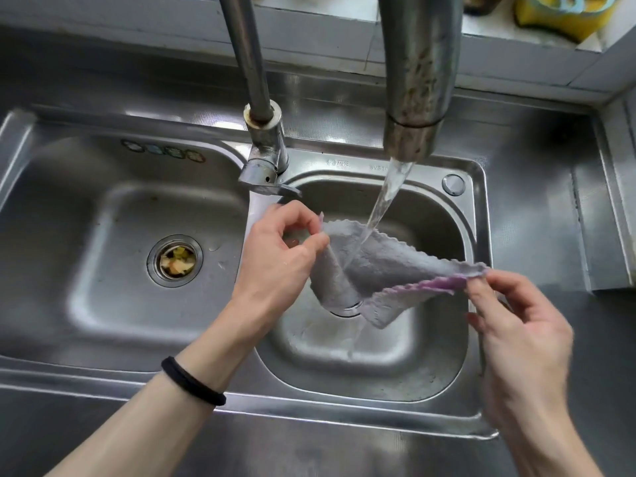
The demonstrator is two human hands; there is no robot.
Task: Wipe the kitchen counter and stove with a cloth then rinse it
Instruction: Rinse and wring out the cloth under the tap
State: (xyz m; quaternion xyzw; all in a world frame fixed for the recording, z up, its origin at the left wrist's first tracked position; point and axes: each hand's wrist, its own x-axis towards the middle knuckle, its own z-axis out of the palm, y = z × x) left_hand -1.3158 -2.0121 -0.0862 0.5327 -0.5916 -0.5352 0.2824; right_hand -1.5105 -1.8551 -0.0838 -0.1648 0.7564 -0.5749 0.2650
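A grey cloth (378,266) with a lilac underside and scalloped edge is stretched over the right sink basin (440,359). My left hand (282,256) pinches its left corner between thumb and fingers. My right hand (519,325) pinches the right corner. Water (385,197) streams from the faucet spout (413,108) onto the cloth's middle and runs off its sagging lower fold into the basin.
The left sink basin (103,270) has a drain strainer (175,260) holding food scraps. The faucet base and lever (266,166) stand on the divider between basins. Steel counter (537,208) extends right. A yellow sponge holder (564,12) sits on the back ledge.
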